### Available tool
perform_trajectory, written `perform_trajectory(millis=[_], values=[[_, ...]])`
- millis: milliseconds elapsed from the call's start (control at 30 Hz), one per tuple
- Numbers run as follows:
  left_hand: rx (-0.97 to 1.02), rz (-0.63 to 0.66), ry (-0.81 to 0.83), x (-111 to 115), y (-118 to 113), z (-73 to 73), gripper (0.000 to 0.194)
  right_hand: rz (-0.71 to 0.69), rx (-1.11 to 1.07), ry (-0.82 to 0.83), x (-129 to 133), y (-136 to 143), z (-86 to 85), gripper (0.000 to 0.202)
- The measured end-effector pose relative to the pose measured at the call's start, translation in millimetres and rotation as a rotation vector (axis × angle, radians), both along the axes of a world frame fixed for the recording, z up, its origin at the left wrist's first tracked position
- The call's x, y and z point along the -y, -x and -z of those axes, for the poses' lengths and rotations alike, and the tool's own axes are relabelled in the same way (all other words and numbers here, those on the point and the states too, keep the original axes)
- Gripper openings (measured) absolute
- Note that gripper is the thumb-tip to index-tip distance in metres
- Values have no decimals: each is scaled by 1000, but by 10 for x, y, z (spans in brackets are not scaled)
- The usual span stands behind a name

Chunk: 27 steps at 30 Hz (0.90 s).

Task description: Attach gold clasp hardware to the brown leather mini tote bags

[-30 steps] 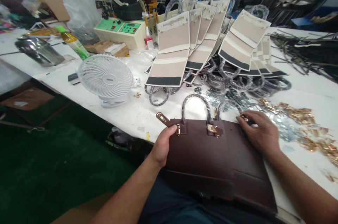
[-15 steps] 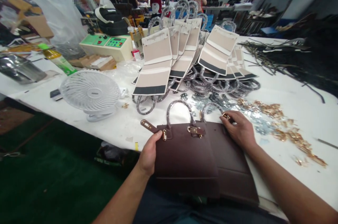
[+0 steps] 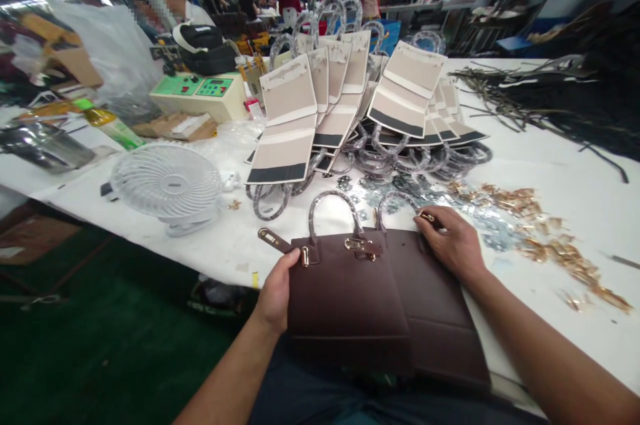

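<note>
A dark brown handbag panel [image 3: 345, 305] with a wrapped loop handle [image 3: 334, 194] lies at the table's front edge, over a second brown panel [image 3: 440, 305]. My left hand [image 3: 276, 288] grips the front panel's left edge, thumb on top beside a gold fitting [image 3: 305, 256]. A strap end with a gold plate [image 3: 273, 238] sticks out above that thumb. Gold hardware [image 3: 361, 247] also sits at the panel's top. At the rear panel's upper right, my right hand [image 3: 457, 245] is closed in a pinch on a small gold fitting [image 3: 426, 215], partly hidden by the fingers.
Beige-lined bag panels [image 3: 287, 118] with wrapped handles are piled behind. Silver plates [image 3: 400, 186] and gold fittings [image 3: 560, 251] lie scattered on the white table [image 3: 565, 171]. A white fan [image 3: 167, 181] stands left, before a green-topped machine [image 3: 200, 95]. People work in the background.
The view has shifted slightly, so most things sit a little further left. Both hands keep their hold, and the gold fitting at my right fingertips shows a little more.
</note>
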State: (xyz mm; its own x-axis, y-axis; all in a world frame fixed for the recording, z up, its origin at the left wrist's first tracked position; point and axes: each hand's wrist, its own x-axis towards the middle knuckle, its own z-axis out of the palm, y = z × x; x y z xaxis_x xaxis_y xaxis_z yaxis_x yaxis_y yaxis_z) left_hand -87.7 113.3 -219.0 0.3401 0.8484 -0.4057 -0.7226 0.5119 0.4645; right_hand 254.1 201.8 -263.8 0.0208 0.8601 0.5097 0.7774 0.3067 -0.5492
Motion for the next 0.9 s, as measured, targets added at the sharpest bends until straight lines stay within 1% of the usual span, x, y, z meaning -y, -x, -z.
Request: perform_trajectory(millis=[200, 367, 467, 500, 567, 633, 667, 700, 733, 800, 833, 867, 900], values=[[-15, 18, -1, 16, -20, -14, 51, 4, 29, 1, 1, -5, -8, 25], [-60, -36, 17, 30, -15, -18, 47, -4, 48, -4, -5, -1, 12, 28], [-54, -21, 20, 19, -2, -38, 47, -6, 61, -9, -29, -14, 14, 27], [-46, -8, 19, 14, 0, -47, 48, -5, 57, -19, -21, -13, -3, 27], [-32, 16, 22, 6, 2, -60, 51, 6, 23, -97, 62, 23, -82, 24], [-23, 28, 30, 6, 3, -61, 52, -5, -13, -218, 266, 139, -217, 21], [-23, 23, 31, 8, 3, -56, 52, -38, -14, -267, 411, 233, -297, 20], [-22, 17, 29, 11, 3, -48, 51, -103, 8, -284, 574, 350, -378, 21], [-18, 9, 22, 15, 4, -40, 51, -191, 52, -265, 740, 485, -454, 25], [6, 17, 4, 23, 4, -27, 51, -435, 112, -183, 1027, 776, -567, 28], [25, 33, -2, 26, 5, -23, 53, -520, 140, -138, 1123, 914, -598, 27], [43, 51, -9, 30, 5, -22, 54, -568, 152, -90, 1179, 1035, -609, 24], [56, 62, -16, 33, 6, -22, 54, -587, 161, -45, 1199, 1133, -604, 21]])
